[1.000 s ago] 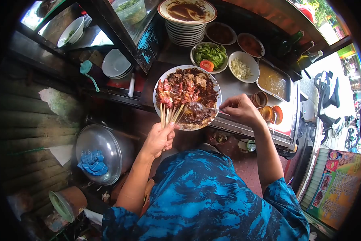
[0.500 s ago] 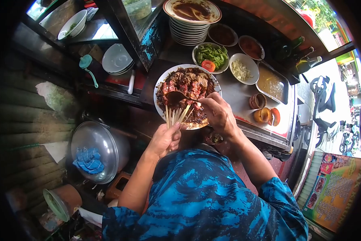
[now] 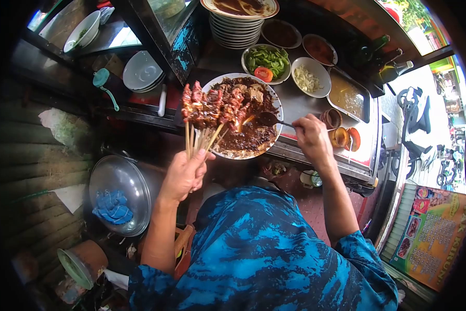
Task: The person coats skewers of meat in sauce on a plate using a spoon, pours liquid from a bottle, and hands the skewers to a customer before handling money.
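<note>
My left hand (image 3: 185, 175) is closed around the bare stick ends of a bunch of meat skewers (image 3: 210, 108). Their red, sauce-coated meat points away from me and overlaps the left side of a white plate (image 3: 242, 156). Thick dark brown sauce (image 3: 246, 141) covers much of that plate, with browner chunks near its far edge. In my right hand (image 3: 314, 139) is the handle of a dark spoon (image 3: 267, 118), its bowl over the sauce at the plate's right side.
Beyond the plate stand a bowl of sliced greens with tomato (image 3: 268, 63), a bowl of pale slices (image 3: 309, 76) and a plate stack (image 3: 235, 32). A tray of yellowish liquid (image 3: 348, 96) sits right. A large lidded pot (image 3: 120, 181) is at lower left.
My left hand has moved left, lifting the skewers from the plate's middle to its left side. My right hand has drawn the spoon rightward, away from the meat.
</note>
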